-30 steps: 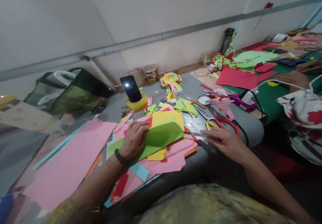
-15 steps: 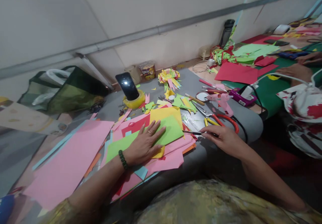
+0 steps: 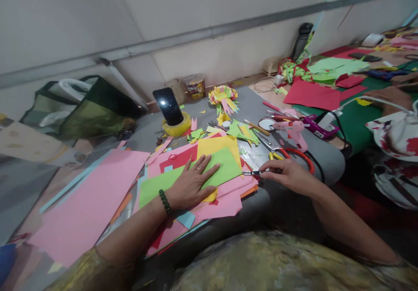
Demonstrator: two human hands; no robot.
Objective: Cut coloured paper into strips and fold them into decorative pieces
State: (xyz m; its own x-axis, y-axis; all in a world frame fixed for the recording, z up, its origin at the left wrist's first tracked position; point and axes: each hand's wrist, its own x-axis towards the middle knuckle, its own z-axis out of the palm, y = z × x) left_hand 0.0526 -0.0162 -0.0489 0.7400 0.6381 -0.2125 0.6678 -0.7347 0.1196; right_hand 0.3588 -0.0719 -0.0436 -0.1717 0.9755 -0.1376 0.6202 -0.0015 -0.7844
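Observation:
My left hand (image 3: 193,181) lies flat with fingers spread on a folded light green sheet of paper (image 3: 225,169), pressing it onto a pile of coloured paper. A green bead bracelet is on that wrist. My right hand (image 3: 285,174) pinches a slim black and silver craft knife (image 3: 255,173). Its thin tip points left at the right edge of the green sheet; whether it touches the paper is hard to tell. Under the green sheet are a yellow sheet (image 3: 217,146) and pink sheets (image 3: 228,206). Orange-handled scissors (image 3: 282,153) lie just beyond my right hand.
A phone (image 3: 168,106) leans in a yellow tape roll (image 3: 178,124). Behind the paper scraps sits a paper flower (image 3: 224,98). A pink glue gun (image 3: 294,132) lies at right. Large pink sheets (image 3: 94,199) spread left. Another person's hand (image 3: 390,98) is at far right.
The view has shifted slightly, moving everything a little to the right. My left hand stays on the green sheet. The craft knife has turned slightly, its tip still by the sheet's right edge.

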